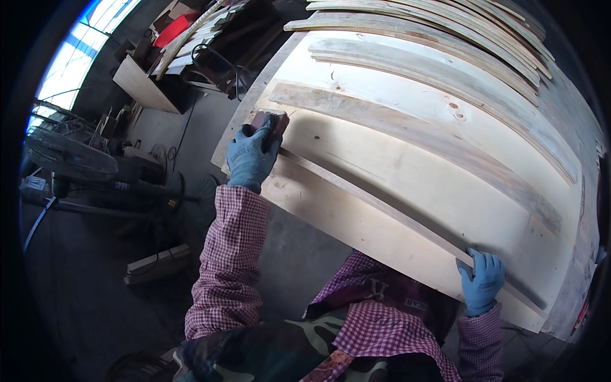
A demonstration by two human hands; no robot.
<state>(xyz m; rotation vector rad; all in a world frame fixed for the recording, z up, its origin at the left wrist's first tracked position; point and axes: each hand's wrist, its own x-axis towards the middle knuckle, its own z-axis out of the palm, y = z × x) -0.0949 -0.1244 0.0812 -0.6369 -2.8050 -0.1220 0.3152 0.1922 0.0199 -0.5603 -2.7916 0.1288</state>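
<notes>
"What does the left hand (250,156) have?"

"A reddish-brown block (277,123), with gloved fingers curled over it, closed about as far as its thickness allows. It sits at the far-left end of a narrow wooden strip (369,193)."

"And the right hand (484,282)?"

"Bent round that strip near its other end, thumb on the near side, fingers nearly closed on the wood. The strip runs slantwise along the near side of a pale panel (382,159), casting a shadow behind it."

"Any writing?"

"Some. The dark purple apron (350,278) carries large pale lettering (380,290), and right of it is a small lettered patch (415,304). The left glove has a small dark print on its back (too faint to make out)."

"Labels elsewhere?"

"A whitish label (35,184) beside the fan (73,155) on the left; its print is too small to read."

"What else lies on the panel?"

"A greyish board (407,129) across the middle, and stacked boards (433,32) along the far side."
</notes>
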